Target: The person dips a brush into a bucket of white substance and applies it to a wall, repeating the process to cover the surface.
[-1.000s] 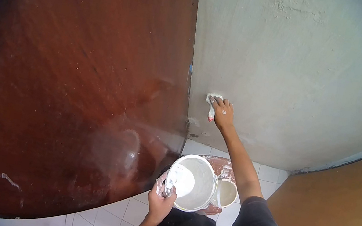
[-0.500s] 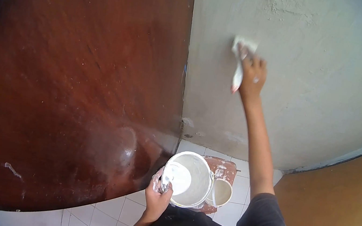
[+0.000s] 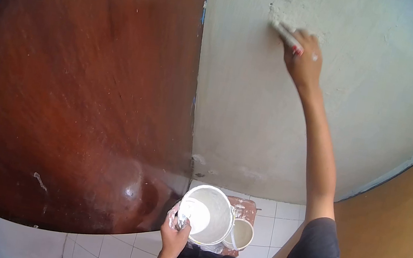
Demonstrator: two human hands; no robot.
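Both hands grip: right hand point(image 3: 303, 60) presses a knife point(image 3: 286, 36) into wall point(image 3: 252, 114) filler, probably mid-stroke; left hand point(image 3: 174, 235) clamps a plate point(image 3: 194, 216) beside the bucket point(image 3: 214, 214); reloading likely follows

- Right hand point(image 3: 304, 58): raised high and well forward; fingers closed in a grip, knuckles facing the camera; pale smears on the skin; one fingertip point(image 3: 298, 50) shows red.
- Right arm: bare from the wrist to the short dark sleeve; almost fully straight, running up and slightly leftward from the shoulder at lower right; wrist in line with the forearm.
- Left hand point(image 3: 175, 232): held low, close before the torso; fingers curled shut in a grip; heavily smeared with white.
- Left forearm: bare; bent, entering from the bottom edge; only a short length visible.
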